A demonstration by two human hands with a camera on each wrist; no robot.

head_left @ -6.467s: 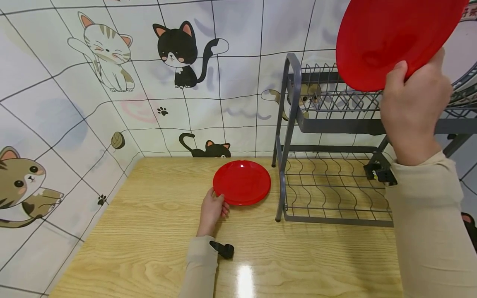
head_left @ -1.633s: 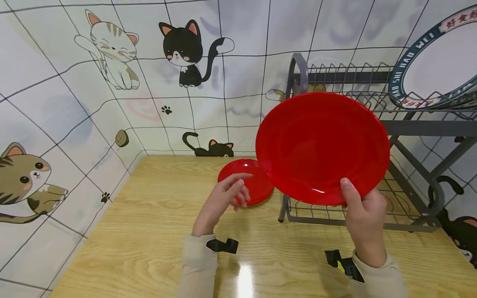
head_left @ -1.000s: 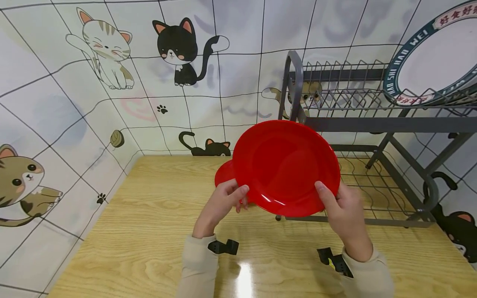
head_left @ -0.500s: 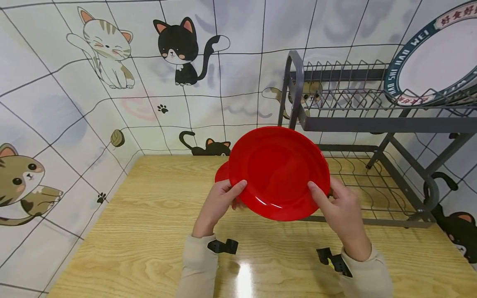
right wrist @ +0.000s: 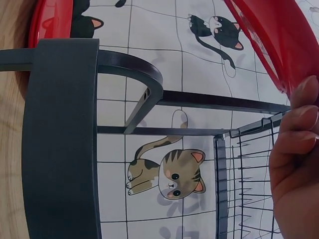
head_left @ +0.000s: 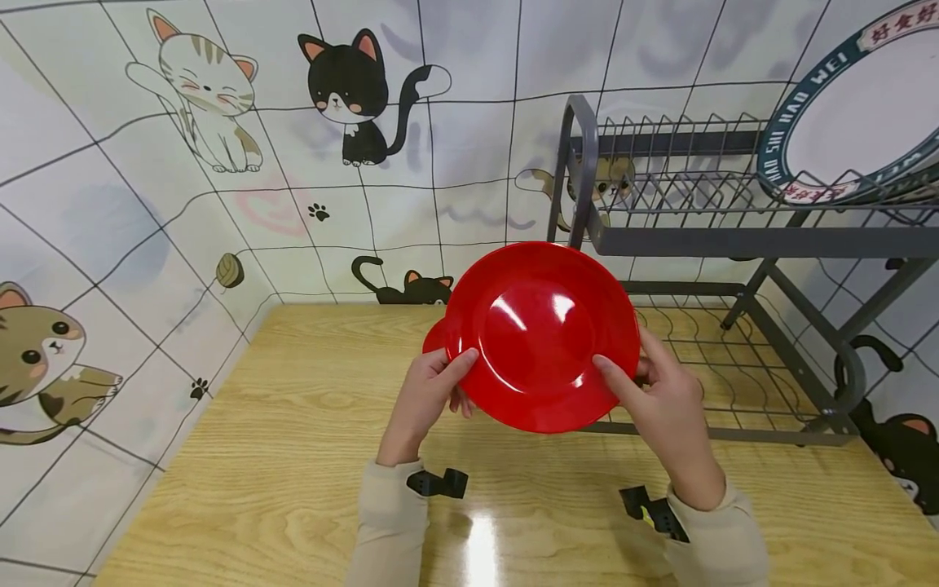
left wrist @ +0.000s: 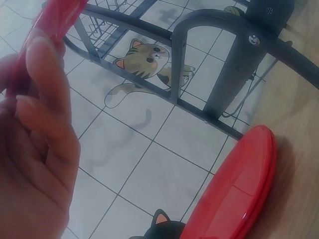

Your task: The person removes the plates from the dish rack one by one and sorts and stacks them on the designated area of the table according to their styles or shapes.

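Red plate [head_left: 543, 334], up in the air in front of the person and tipped so its glossy face shows, and it's a two-handed hold! Left hand [head_left: 425, 395] pinches the rim, thumb on top, fingers tucked beneath; right hand [head_left: 667, 399] grips the opposite side the same way. Just behind it, mostly covered in the head view, sits a second red plate [left wrist: 234, 189] on the wood-grain table [head_left: 293, 456]; the left-wrist camera catches its doubled edge, and whether that's a stack, I can't tell. Now the obstacle: a grey two-tier dish rack [head_left: 734, 243] looms on the right, its lower left corner blocked by the held plate, its upper tier rising beyond. Up on that tier, far right, leans a white oval plate [head_left: 851, 122] with a teal, lettered rim. Cartoon cats dot the tiled-pattern wall [head_left: 469, 163] all around, and a black strap [head_left: 436, 484] rides the left wrist.
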